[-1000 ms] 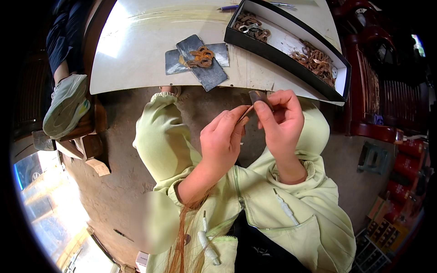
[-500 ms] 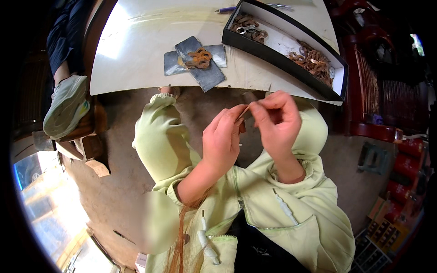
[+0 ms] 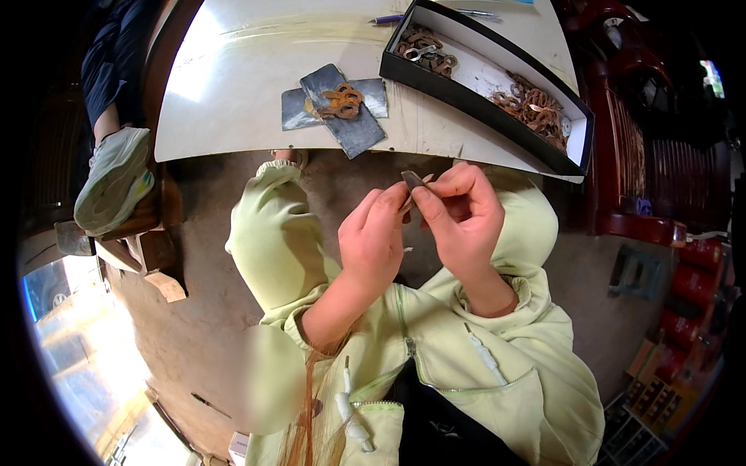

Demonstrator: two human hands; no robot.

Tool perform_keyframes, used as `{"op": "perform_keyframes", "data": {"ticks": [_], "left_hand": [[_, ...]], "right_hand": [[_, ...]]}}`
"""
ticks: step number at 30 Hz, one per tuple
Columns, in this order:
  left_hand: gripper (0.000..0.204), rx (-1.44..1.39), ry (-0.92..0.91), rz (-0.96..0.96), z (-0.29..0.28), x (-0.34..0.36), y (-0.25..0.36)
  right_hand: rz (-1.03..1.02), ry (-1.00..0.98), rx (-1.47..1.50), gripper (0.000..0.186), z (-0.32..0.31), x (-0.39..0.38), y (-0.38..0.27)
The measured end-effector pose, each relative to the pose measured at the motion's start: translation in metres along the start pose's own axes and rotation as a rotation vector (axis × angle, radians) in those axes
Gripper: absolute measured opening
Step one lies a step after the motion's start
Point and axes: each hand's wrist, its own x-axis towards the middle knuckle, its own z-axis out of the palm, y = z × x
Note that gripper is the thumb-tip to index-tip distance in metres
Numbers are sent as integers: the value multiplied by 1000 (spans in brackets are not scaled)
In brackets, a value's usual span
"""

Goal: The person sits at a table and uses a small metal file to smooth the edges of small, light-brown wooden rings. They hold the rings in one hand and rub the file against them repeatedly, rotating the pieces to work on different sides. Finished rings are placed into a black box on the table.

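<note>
My left hand [image 3: 373,241] and my right hand [image 3: 462,217] meet over my lap, below the table's near edge. Both have fingers pinched on a small dark flat piece [image 3: 412,180] and something thin beside it; its exact shape is partly hidden by the fingers. Above them on the pale table [image 3: 225,109], crossed grey rectangular sheets [image 3: 353,136] carry a small pile of rusty orange rings [image 3: 344,101]. A long black open box [image 3: 466,78] at the right of the table holds heaps of rusty brown links [image 3: 528,109] and a few silvery ones [image 3: 422,50].
Pens [image 3: 385,19] lie at the table's back. At left, another person's sneaker [image 3: 109,186] and leg rest by wooden furniture. Dark red wooden chairs [image 3: 637,217], a grey-green stool [image 3: 629,272] and red items [image 3: 684,311] stand at right.
Both hands have shifted slightly left and down; the right hand has tilted, and the dark piece now points up and left between the fingertips.
</note>
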Motion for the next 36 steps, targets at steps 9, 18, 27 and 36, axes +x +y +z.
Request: {"op": "perform_keyframes", "data": {"ticks": [9, 18, 27, 36], "left_hand": [[14, 26, -6, 61, -2, 0, -2], [13, 47, 0, 86, -1, 0, -2], [11, 108, 23, 131, -3, 2, -4], [10, 64, 17, 66, 2, 4, 2]], "right_hand": [[78, 70, 27, 16, -10, 7, -6], [64, 18, 9, 15, -8, 4, -9], [38, 19, -5, 14, -6, 5, -7], [88, 13, 43, 14, -11, 10, -7]]}}
